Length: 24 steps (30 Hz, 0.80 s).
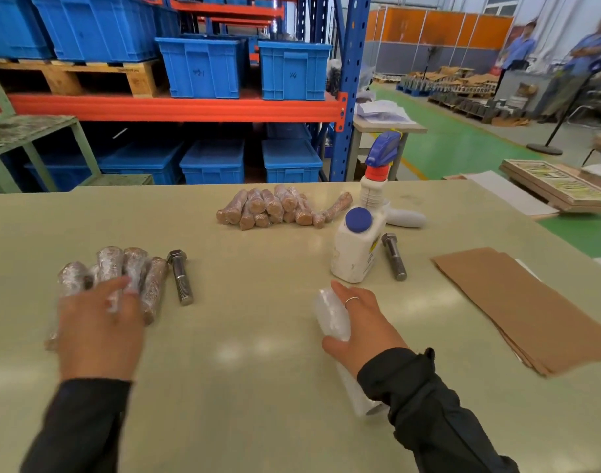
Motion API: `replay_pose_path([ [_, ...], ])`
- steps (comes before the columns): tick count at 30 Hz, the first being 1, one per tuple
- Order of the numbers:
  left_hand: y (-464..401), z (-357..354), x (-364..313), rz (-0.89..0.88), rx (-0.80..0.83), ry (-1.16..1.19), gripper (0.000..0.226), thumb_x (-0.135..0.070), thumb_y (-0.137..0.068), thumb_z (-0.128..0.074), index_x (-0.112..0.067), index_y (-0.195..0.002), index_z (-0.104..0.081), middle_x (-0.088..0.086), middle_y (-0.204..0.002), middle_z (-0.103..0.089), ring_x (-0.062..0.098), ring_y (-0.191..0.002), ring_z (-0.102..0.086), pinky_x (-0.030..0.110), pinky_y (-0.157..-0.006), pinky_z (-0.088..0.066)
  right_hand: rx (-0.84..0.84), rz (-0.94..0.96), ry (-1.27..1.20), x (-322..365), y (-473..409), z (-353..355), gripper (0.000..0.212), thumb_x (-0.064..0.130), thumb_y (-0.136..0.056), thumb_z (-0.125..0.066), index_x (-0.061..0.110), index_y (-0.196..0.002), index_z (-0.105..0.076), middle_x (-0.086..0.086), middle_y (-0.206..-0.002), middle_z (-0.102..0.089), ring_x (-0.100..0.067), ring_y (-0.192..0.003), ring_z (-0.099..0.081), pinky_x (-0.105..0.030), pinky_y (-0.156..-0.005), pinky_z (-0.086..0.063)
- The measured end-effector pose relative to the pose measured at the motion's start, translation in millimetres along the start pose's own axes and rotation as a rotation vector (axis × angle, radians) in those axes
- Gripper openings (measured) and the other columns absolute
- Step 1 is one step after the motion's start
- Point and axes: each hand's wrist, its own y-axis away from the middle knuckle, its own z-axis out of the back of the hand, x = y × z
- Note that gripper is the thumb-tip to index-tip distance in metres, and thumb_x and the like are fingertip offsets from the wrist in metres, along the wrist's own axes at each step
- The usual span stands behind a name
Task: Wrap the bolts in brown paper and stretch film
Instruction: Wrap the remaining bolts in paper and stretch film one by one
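Now left grip flat over wrapped bolts, right grip around film roll.

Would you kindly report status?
Left hand open on film-wrapped bolts. Right hand grips clear stretch-film roll. Two bare steel bolts unwrapped.

The left hand lies with fingers spread over a row of wrapped bolts on the tabletop; just beyond its fingertips, to their right, lies a bare bolt. The right hand has its grip curled over a roll of stretch film, whose far end runs back under the sleeve. Just ahead of that grip stands a white bottle with a second bare bolt beside it, farther ahead a pile of wrapped bolts, and to its right a stack of brown paper.
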Motion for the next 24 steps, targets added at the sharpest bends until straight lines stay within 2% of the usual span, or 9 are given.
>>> replay_pose_path([
  [2, 45.2, -12.8, -43.4, -0.037, 0.253, 0.276, 0.029, -0.027, -0.094, -0.051, -0.010, -0.116, -0.060, 0.009, -0.107, -0.061, 0.024, -0.097, -0.056, 0.032, -0.086, -0.040, 0.013, 0.062, -0.237, 9.7, 4.1, -3.1, 0.077, 0.026, -0.084, -0.062, 0.033, -0.145, -0.016, 0.011, -0.140, -0.025, -0.006, -0.122, -0.038, -0.007, -0.089, -0.026],
  [3, 68.7, -19.4, -65.8, 0.054, 0.450, 0.437, 0.026, -0.028, -0.094, -0.049, -0.016, -0.116, -0.056, 0.006, -0.109, -0.063, 0.023, -0.100, -0.058, 0.032, -0.088, -0.043, 0.025, 0.088, -0.375, 15.0, 6.0, -6.4, 0.076, 0.026, -0.083, -0.064, 0.037, -0.144, -0.019, 0.014, -0.136, -0.030, -0.004, -0.120, -0.040, -0.009, -0.091, -0.029],
  [6, 103.7, -34.1, -97.2, 0.403, 0.887, 0.846, 0.045, -0.049, -0.077, -0.048, -0.024, -0.115, -0.053, 0.002, -0.101, -0.072, 0.018, -0.092, -0.069, 0.031, -0.072, -0.056, 0.052, 0.092, -0.761, 27.5, 10.4, -17.3, 0.066, 0.027, -0.081, -0.066, 0.053, -0.129, -0.029, 0.026, -0.124, -0.044, -0.004, -0.107, -0.056, -0.020, -0.087, -0.048],
  [10, 105.2, -39.3, -95.1, 0.577, 0.833, 1.072, 0.056, -0.044, -0.066, -0.058, -0.020, -0.116, -0.054, 0.006, -0.094, -0.073, 0.021, -0.084, -0.071, 0.030, -0.057, -0.056, 0.087, 0.083, -0.786, 31.7, 12.9, -22.4, 0.067, 0.029, -0.086, -0.059, 0.050, -0.137, -0.020, 0.021, -0.127, -0.044, -0.003, -0.110, -0.053, -0.022, -0.092, -0.046],
  [14, 99.4, -38.8, -89.1, 0.529, 0.683, 0.944, 0.058, -0.041, -0.069, -0.062, -0.030, -0.123, -0.041, 0.004, -0.099, -0.067, 0.021, -0.081, -0.069, 0.031, -0.057, -0.053, 0.091, 0.124, -0.506, 29.7, 12.8, -21.5, 0.064, 0.043, -0.091, -0.048, 0.031, -0.146, -0.019, 0.018, -0.128, -0.037, -0.004, -0.123, -0.040, -0.017, -0.100, -0.033],
  [16, 97.7, -37.8, -87.2, 0.482, 0.621, 0.911, 0.067, -0.044, -0.061, -0.064, -0.034, -0.121, -0.036, 0.004, -0.104, -0.063, 0.020, -0.087, -0.066, 0.034, -0.062, -0.053, 0.068, 0.056, -0.598, 29.5, 13.3, -21.9, 0.050, 0.042, -0.089, -0.053, 0.026, -0.135, -0.043, 0.011, -0.128, -0.052, -0.010, -0.114, -0.054, -0.029, -0.101, -0.042],
  [18, 97.9, -38.3, -86.4, 0.438, 0.593, 0.882, 0.071, -0.048, -0.054, -0.066, -0.037, -0.117, -0.034, 0.004, -0.107, -0.060, 0.020, -0.089, -0.064, 0.039, -0.071, -0.054, -0.016, 0.013, -0.648, 29.1, 12.6, -23.2, 0.032, 0.039, -0.086, -0.059, 0.021, -0.113, -0.062, 0.004, -0.107, -0.065, -0.015, -0.095, -0.064, -0.038, -0.091, -0.050],
  [21, 98.4, -39.6, -86.2, 0.386, 0.553, 0.830, 0.078, -0.052, -0.047, -0.067, -0.037, -0.115, -0.032, 0.003, -0.108, -0.057, 0.021, -0.092, -0.062, 0.047, -0.084, -0.052, -0.085, -0.004, -0.631, 27.4, 11.0, -27.8, 0.018, 0.040, -0.085, -0.060, 0.026, -0.095, -0.066, 0.007, -0.093, -0.068, -0.013, -0.087, -0.065, -0.034, -0.086, -0.052],
  [24, 97.6, -41.2, -86.5, 0.364, 0.519, 0.798, 0.080, -0.054, -0.045, -0.066, -0.036, -0.114, -0.030, -0.006, -0.102, -0.052, 0.016, -0.089, -0.059, 0.042, -0.079, -0.052, -0.125, -0.025, -0.612, 26.0, 8.1, -29.1, 0.019, 0.037, -0.090, -0.052, 0.033, -0.077, -0.066, 0.013, -0.077, -0.068, -0.007, -0.076, -0.063, -0.029, -0.078, -0.054],
])
